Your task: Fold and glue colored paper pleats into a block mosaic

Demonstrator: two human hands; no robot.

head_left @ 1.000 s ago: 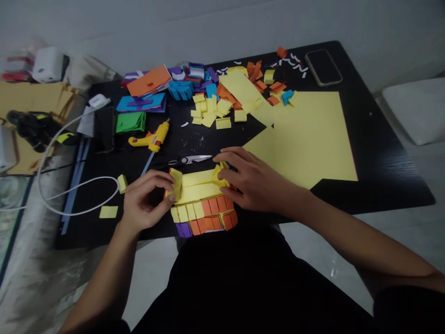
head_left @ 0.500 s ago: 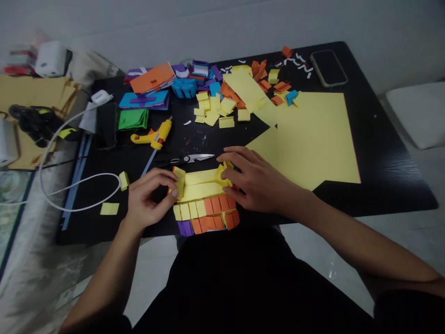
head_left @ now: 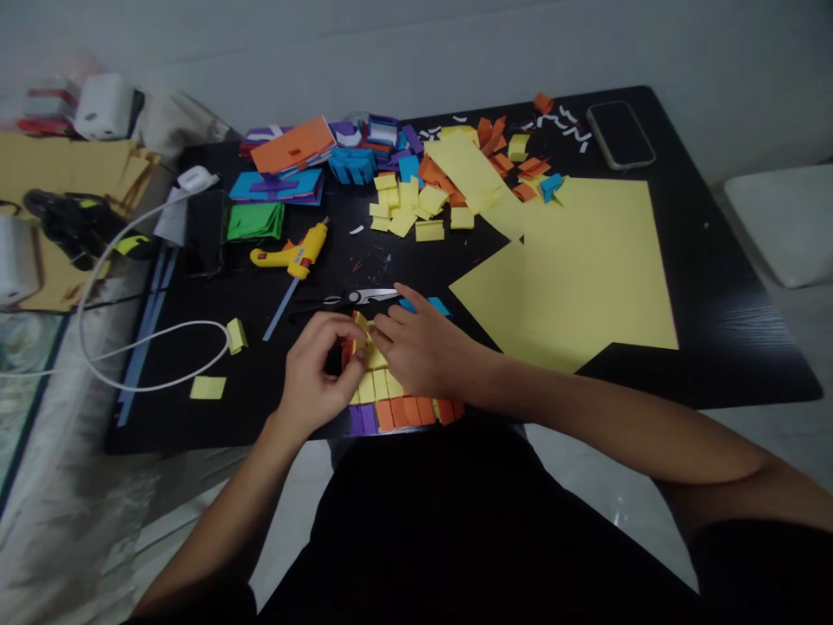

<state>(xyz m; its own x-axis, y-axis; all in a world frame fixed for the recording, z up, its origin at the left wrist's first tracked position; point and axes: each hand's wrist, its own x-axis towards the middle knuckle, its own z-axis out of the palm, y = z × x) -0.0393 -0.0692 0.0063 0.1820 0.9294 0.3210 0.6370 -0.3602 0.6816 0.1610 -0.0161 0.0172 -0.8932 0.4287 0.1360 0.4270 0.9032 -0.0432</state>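
A paper craft piece [head_left: 396, 408] made of rows of yellow, orange and purple folded tabs lies at the near edge of the black table [head_left: 716, 347]. My left hand [head_left: 318, 373] and my right hand [head_left: 423, 347] meet over its upper left part. Both pinch a small yellow paper flap [head_left: 364, 334] between their fingertips. The hands hide most of the yellow top strip. Scissors [head_left: 355, 298] lie just beyond my fingers, and a small blue paper piece [head_left: 435, 305] peeks out behind my right hand.
A yellow glue gun [head_left: 292, 256] with a white cable [head_left: 130, 347] lies left of the middle. A big yellow sheet [head_left: 586, 269] covers the right side. Several cut yellow, orange, blue, purple and green papers [head_left: 403, 200] pile at the back. A phone [head_left: 619, 134] lies at the far right corner.
My right hand moved left from the right end of the yellow strip and joined my left hand. Both now pinch the flap at the piece's left side. The view shifted slightly.
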